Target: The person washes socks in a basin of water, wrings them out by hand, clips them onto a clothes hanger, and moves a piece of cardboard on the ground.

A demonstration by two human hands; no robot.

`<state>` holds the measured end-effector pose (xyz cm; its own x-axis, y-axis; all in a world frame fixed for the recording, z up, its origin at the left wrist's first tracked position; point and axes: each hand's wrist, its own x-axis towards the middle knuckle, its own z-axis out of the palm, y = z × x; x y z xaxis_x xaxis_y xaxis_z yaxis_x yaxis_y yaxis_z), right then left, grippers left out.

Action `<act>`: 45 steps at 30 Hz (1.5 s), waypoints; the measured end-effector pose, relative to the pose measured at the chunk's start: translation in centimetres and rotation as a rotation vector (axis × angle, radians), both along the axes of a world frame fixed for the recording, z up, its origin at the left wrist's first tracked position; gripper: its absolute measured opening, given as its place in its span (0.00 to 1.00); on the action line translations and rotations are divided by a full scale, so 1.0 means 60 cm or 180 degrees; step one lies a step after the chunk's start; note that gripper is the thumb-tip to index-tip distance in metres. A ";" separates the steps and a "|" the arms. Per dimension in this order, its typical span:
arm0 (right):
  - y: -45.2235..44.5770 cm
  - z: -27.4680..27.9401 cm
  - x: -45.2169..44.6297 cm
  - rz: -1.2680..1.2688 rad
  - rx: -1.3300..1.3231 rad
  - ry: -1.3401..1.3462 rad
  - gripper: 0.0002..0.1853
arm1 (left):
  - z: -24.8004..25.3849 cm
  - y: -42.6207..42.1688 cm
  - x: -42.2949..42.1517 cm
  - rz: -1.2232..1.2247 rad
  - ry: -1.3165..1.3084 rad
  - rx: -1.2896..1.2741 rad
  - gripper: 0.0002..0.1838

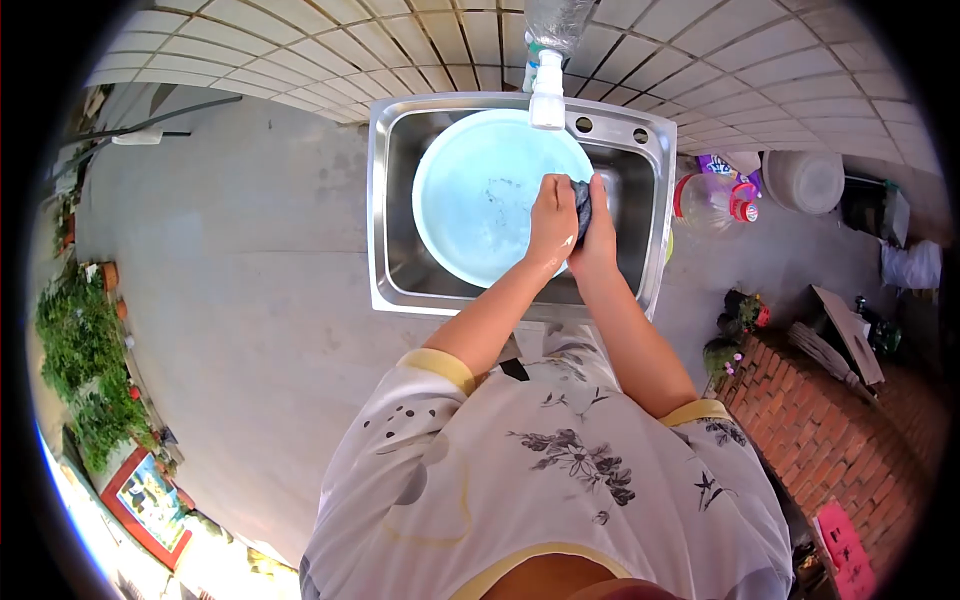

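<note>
On my feed, left hand [553,222] and right hand [598,228] are both gripping a dark cloth [582,208] at the basin's [470,170] right edge.

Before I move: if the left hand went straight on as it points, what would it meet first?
Left hand likely meets the tap first; height's unclear, so it may pass underneath.

No readable text, labels or numbers anywhere.

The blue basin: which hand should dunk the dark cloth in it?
Probably the left hand: it is over the basin, while the right hand is out by the basin's rim. Both hands hold the cloth.
</note>
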<state>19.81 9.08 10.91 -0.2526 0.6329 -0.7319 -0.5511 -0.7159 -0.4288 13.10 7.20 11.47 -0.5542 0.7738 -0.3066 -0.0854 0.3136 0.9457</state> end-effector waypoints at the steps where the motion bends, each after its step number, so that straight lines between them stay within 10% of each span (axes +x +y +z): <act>1: -0.005 0.005 0.013 0.0051 -0.0083 -0.0055 0.25 | 0.010 -0.002 0.002 -0.0314 -0.0178 -0.0249 0.14; 8: -0.010 0.071 0.101 0.1602 0.0238 0.0271 0.28 | 0.014 -0.002 -0.004 -0.1938 0.1070 0.0496 0.15; 10: -0.004 0.084 0.121 0.1659 0.0029 0.0020 0.23 | 0.080 0.009 -0.037 -0.3118 0.0322 -0.0501 0.17; 16: -0.007 0.135 0.118 0.1857 -0.0124 0.1518 0.11 | 0.108 0.012 -0.019 -0.2681 -0.3387 0.0678 0.49; 21: -0.011 0.136 0.127 0.1358 -0.0199 0.1965 0.09 | 0.098 0.044 -0.019 -0.2535 -0.2733 0.0514 0.18; 29: -0.004 0.078 0.134 0.1613 0.0386 -0.0600 0.12 | 0.094 0.069 0.048 -0.2507 -0.1026 -0.0007 0.15; 32: -0.010 0.035 0.121 0.1335 0.2143 -0.2492 0.13 | 0.039 0.070 0.068 -0.1914 -0.0136 0.0054 0.15; 37: -0.023 0.052 0.119 0.0822 0.2277 -0.3693 0.18 | 0.035 0.074 0.087 -0.1020 -0.1015 0.0058 0.13; 40: -0.011 0.055 0.135 0.1148 0.2422 -0.3371 0.16 | 0.090 0.058 0.070 -0.1826 -0.0552 0.0197 0.15; 45: 0.042 0.114 0.205 0.2062 0.0039 0.0521 0.08 | 0.178 -0.001 0.008 -0.3338 0.1159 0.1396 0.36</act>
